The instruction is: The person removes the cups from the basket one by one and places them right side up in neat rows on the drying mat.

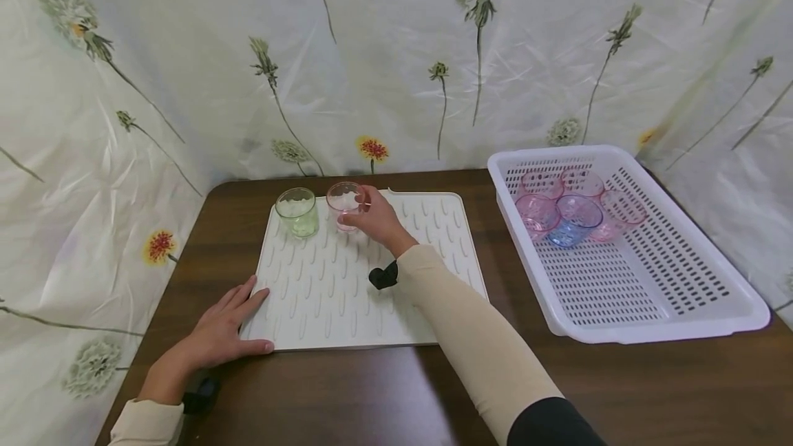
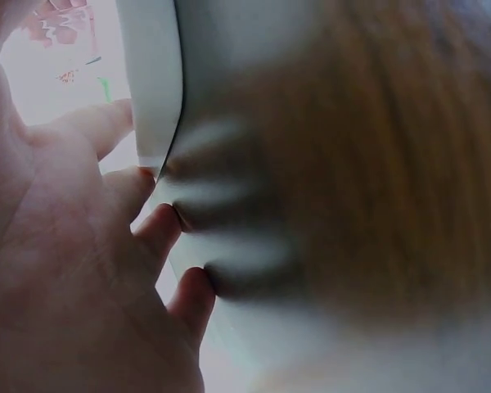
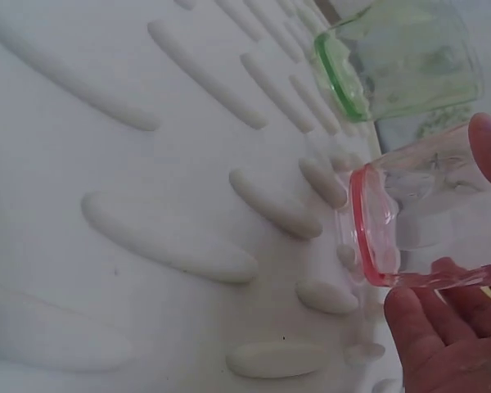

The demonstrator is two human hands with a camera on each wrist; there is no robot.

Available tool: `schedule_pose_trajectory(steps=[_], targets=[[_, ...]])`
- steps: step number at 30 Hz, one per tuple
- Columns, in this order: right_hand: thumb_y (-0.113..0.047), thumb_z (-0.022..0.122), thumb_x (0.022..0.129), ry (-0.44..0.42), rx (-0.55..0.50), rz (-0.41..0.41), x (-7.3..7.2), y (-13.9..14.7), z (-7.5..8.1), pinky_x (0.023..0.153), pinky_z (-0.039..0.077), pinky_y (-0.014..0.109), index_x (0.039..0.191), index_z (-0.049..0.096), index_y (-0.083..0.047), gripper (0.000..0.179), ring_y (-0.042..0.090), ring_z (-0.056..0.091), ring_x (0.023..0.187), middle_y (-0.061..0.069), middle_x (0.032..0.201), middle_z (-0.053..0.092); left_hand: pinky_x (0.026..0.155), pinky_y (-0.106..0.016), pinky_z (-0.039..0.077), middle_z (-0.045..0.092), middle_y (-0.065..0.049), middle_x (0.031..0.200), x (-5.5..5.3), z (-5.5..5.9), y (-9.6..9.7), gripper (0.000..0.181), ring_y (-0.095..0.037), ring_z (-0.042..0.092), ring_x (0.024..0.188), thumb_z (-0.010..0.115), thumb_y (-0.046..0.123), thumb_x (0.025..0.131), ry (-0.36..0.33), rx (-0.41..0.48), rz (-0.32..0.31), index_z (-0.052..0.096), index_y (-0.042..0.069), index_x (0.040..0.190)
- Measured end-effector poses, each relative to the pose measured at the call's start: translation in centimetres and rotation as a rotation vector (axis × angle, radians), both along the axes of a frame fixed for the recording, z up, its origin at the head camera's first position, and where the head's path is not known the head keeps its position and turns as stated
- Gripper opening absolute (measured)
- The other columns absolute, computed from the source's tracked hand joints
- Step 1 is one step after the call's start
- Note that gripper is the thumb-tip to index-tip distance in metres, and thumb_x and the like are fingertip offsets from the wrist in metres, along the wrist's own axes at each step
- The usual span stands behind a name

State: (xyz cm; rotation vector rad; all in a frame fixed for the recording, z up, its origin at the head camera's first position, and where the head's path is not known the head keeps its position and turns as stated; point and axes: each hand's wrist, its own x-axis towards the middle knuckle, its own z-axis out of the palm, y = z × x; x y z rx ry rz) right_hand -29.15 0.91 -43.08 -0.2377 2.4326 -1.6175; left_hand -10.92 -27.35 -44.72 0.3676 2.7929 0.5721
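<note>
My right hand (image 1: pixel 379 219) grips a clear pink glass (image 1: pixel 341 202) at the back of a white ridged drying mat (image 1: pixel 347 294). In the right wrist view, thumb and fingers hold the sides of the pink glass (image 3: pixel 430 213), its base right at the mat's ridges. Left of it, a green glass (image 1: pixel 299 213) stands upright on the mat's back left corner. My left hand (image 1: pixel 219 329) lies with fingers spread at the mat's left edge, thumb at the front left corner. In the left wrist view the fingertips (image 2: pixel 198 286) touch the table beside the mat's edge.
To the right stands a white slotted plastic basket (image 1: pixel 712 308) with several pink glasses (image 1: pixel 537 215) and a blue glass (image 1: pixel 576 222) grouped at its back left. The dark wooden table (image 1: pixel 347 398) meets a floral curtain (image 1: pixel 396 74) behind and at both sides.
</note>
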Motion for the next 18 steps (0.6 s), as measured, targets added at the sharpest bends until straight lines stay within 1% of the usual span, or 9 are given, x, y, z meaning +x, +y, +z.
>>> schedule_pose_trajectory(steps=[7,14,18], targets=[[-0.029,0.079,0.085,-0.012,0.011,0.009,0.04,-0.17,-0.31,0.112,0.043,0.044,0.144,0.039,-0.01,0.074,0.027,0.047,0.139,0.01,0.148,0.051,0.108,-0.073,0.025,0.017,-0.025,0.164,0.14,0.04,-0.03,0.098,-0.053,0.021,0.145,0.078,0.054,0.076,0.0,0.009,0.008,0.038,0.007,0.152],[-0.033,0.079,0.085,0.026,0.082,0.02,0.07,-0.29,-0.42,0.113,0.043,0.044,0.149,0.037,-0.013,0.079,0.026,0.047,0.139,0.008,0.149,0.052,0.108,-0.073,0.025,0.017,-0.025,0.164,0.14,0.15,0.14,0.098,-0.053,0.021,0.145,0.079,0.053,0.076,-0.005,0.01,0.011,0.038,0.007,0.152],[-0.034,0.078,0.086,0.037,0.092,0.016,0.06,-0.34,-0.59,0.112,0.044,0.044,0.149,0.037,-0.014,0.078,0.026,0.049,0.138,0.007,0.148,0.052,0.108,-0.074,0.025,0.017,-0.025,0.164,0.13,0.06,0.15,0.098,-0.052,0.02,0.145,0.079,0.053,0.076,-0.009,0.011,0.013,0.038,0.007,0.152]])
